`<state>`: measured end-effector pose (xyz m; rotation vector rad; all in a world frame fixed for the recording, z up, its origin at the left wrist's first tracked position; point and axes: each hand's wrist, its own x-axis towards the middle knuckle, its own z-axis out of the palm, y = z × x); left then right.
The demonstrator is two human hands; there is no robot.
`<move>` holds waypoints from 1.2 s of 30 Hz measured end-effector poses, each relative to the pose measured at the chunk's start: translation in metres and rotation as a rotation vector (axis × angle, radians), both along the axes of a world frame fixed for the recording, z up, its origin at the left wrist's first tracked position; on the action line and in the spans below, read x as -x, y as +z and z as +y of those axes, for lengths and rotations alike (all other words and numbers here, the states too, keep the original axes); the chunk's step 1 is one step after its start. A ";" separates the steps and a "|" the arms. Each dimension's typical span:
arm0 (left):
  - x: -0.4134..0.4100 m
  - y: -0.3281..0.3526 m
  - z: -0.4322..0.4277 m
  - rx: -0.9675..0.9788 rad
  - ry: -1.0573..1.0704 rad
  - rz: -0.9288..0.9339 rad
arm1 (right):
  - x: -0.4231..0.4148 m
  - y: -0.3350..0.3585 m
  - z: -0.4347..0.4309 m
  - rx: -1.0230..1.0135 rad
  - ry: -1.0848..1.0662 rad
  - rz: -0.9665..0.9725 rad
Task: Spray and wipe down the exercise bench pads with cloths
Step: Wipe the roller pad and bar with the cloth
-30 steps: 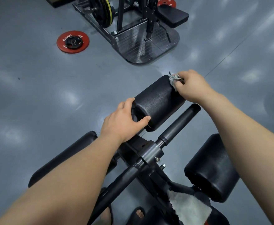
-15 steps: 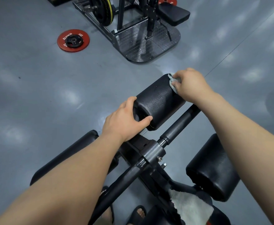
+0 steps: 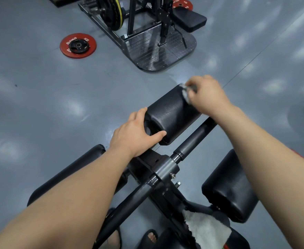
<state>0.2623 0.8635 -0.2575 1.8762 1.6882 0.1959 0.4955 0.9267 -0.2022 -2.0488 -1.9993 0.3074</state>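
A black roller pad (image 3: 171,112) sits at the far end of the bench frame. My left hand (image 3: 135,135) grips its near end, thumb along the side and fingers over the top. My right hand (image 3: 207,95) holds a small grey cloth (image 3: 185,92) bunched against the pad's far end. Two more black pads show: a long one (image 3: 72,175) at the lower left and a thick one (image 3: 228,189) at the lower right. A white cloth (image 3: 205,229) lies draped over the frame at the bottom.
A black metal bar (image 3: 194,141) runs from the frame's joint under my right forearm. A red weight plate (image 3: 78,45) lies on the grey floor at upper left. A plate-loaded machine with a steel footplate (image 3: 158,49) stands at the top. My sandalled feet (image 3: 149,238) show below.
My right hand has shifted a little along the pad's far end with the grey cloth. My left hand has kept its grip on the near end.
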 end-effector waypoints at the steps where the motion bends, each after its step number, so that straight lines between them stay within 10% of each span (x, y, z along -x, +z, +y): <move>1: 0.000 -0.001 0.000 -0.003 0.001 -0.006 | -0.008 -0.001 0.005 0.008 -0.056 -0.026; 22: 0.001 -0.002 0.000 0.006 -0.004 0.024 | 0.056 -0.013 -0.044 0.113 0.380 0.054; 30: 0.002 -0.003 0.001 0.001 -0.009 0.018 | 0.035 -0.017 -0.028 0.006 0.047 -0.049; 36: 0.003 -0.005 0.000 -0.007 -0.009 0.008 | 0.052 -0.015 -0.048 0.121 0.285 0.010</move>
